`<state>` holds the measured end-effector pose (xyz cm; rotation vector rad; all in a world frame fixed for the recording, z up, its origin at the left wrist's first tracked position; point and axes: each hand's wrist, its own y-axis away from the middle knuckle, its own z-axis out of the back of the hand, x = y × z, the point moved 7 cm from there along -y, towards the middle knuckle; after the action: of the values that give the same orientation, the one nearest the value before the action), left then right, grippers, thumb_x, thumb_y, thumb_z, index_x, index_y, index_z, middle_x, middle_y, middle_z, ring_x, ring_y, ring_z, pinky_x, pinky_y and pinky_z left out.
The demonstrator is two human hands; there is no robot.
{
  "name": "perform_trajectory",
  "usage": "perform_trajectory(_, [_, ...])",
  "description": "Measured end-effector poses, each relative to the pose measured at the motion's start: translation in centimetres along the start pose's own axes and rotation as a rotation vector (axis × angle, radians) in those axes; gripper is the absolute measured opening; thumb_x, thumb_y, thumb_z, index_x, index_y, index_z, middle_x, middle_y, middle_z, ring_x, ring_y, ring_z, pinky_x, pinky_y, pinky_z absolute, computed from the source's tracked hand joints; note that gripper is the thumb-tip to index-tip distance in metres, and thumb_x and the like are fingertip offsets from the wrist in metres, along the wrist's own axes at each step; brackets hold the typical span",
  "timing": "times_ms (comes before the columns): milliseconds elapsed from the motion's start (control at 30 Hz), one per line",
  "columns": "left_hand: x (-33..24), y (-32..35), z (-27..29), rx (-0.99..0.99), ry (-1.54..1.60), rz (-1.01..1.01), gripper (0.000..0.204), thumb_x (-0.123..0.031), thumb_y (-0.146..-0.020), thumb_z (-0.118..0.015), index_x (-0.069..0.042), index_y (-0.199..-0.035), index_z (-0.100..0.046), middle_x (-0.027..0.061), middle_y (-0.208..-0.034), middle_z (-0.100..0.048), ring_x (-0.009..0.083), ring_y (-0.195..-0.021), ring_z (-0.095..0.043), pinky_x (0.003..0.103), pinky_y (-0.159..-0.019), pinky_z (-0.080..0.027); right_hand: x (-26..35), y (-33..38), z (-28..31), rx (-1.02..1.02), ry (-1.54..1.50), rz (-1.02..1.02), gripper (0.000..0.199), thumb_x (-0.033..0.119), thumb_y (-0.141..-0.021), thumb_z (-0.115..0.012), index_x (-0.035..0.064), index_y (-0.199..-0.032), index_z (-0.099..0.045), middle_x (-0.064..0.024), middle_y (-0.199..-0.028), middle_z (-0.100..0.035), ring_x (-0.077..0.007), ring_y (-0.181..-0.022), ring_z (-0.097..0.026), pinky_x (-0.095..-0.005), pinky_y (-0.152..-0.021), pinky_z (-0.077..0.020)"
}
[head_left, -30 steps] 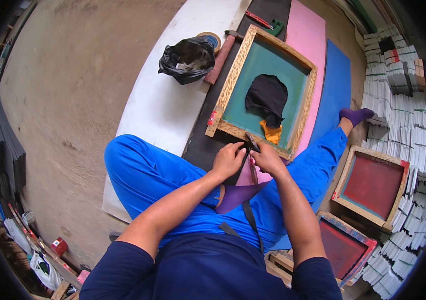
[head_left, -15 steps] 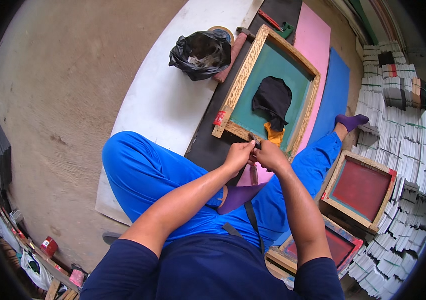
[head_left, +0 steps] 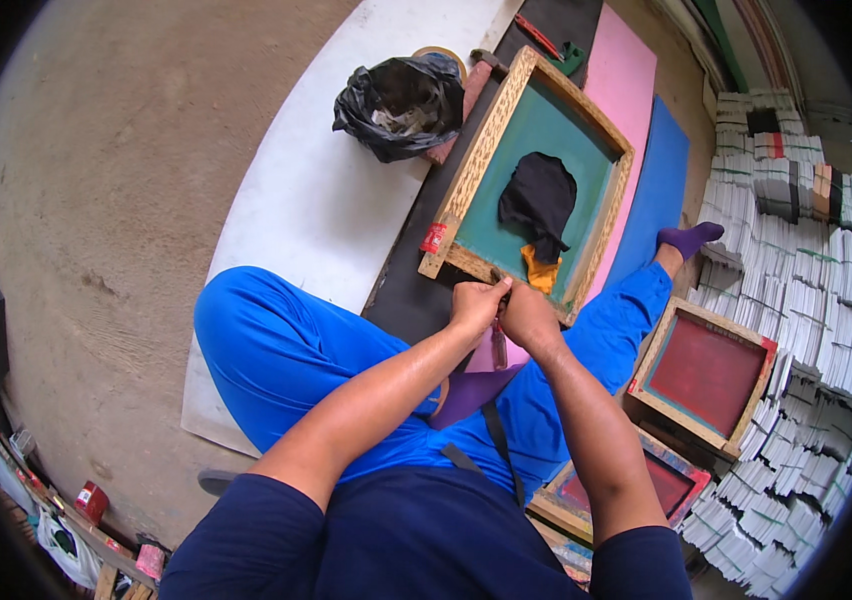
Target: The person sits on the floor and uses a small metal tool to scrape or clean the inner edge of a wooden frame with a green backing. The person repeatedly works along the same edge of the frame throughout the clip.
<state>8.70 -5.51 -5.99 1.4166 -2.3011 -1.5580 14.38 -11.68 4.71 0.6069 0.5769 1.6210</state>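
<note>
A wooden-framed screen (head_left: pixel 466 185) with green mesh lies before me on the boards. At its near edge my left hand (head_left: pixel 476 306) and my right hand (head_left: pixel 529 316) meet, both closed. Between them is a slim hand tool with a reddish handle (head_left: pixel 499 346); the handle points down toward my lap, and a dark tip shows by the frame's near edge. My fingers hide the tool's middle, so its kind cannot be made out. A black cloth (head_left: pixel 540 200) lies on the mesh, with a yellow-orange cloth (head_left: pixel 541 270) at its lower end.
Left of the screen, a black plastic bag (head_left: pixel 398 108) stands open on a white board (head_left: pixel 296 200). A hammer (head_left: pixel 489 60) and a red-handled tool (head_left: pixel 538 36) lie beyond. At right are a red-mesh screen (head_left: pixel 704 372) and bundled paper stacks (head_left: pixel 781 270).
My hands stay together at the screen's near edge, with the right hand turned slightly and lower. The whole view has shifted a little.
</note>
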Motion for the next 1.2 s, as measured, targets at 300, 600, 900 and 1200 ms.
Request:
perform_trajectory(300, [-0.3, 1.0, 0.8, -0.119, -0.14, -0.117, 0.034, -0.025, -0.097, -0.08, 0.007, -0.088, -0.078, 0.0084, -0.08, -0.076, 0.0104, -0.067, -0.067, 0.028, -0.059, -0.052, -1.1, 1.1, -2.9, -0.203, -0.216, -0.066, 0.028, 0.018, -0.097, -0.063, -0.003, -0.115, -0.066, -0.0337, -0.1, -0.073, -0.0532, -0.098, -0.071, -0.0623, -0.087, -0.0554])
perform_trajectory(600, [-0.8, 1.1, 1.2, -0.13, -0.28, -0.18, 0.034, -0.029, -0.096, -0.081, 0.005, -0.089, -0.08, 0.0062, -0.079, -0.076, 0.0097, -0.066, -0.065, 0.028, -0.059, -0.051, -1.1, 1.5, -3.7, -0.242, -0.279, -0.124, 0.031, 0.017, -0.095, -0.064, -0.0019, -0.12, -0.061, -0.0338, -0.1, -0.073, -0.0556, -0.096, -0.069, -0.0669, -0.085, -0.0535])
perform_trajectory(900, [0.1, 1.9, 0.1, 0.086, -0.199, -0.196, 0.038, -0.037, -0.101, -0.075, 0.001, -0.096, -0.078, 0.004, -0.086, -0.074, 0.0092, -0.076, -0.067, 0.027, -0.066, -0.052, -4.6, 1.0, -4.7, 0.273, -0.794, -0.018, 0.025, 0.02, -0.104, -0.065, -0.0043, -0.112, -0.066, -0.0098, -0.088, -0.072, -0.0193, -0.075, -0.073, -0.0367, -0.063, -0.0596])
perform_trajectory(1200, [0.9, 1.6, -0.1, 0.134, 0.053, -0.011, 0.041, -0.042, -0.105, -0.069, -0.002, -0.095, -0.076, 0.004, -0.084, -0.073, 0.0103, -0.07, -0.067, 0.027, -0.064, -0.054, -3.6, -1.1, -2.9, 0.373, -0.563, -0.053, 0.033, 0.024, -0.104, -0.066, -0.0077, -0.111, -0.069, -0.0134, -0.082, -0.072, -0.0224, -0.065, -0.071, -0.0379, -0.05, -0.0543])
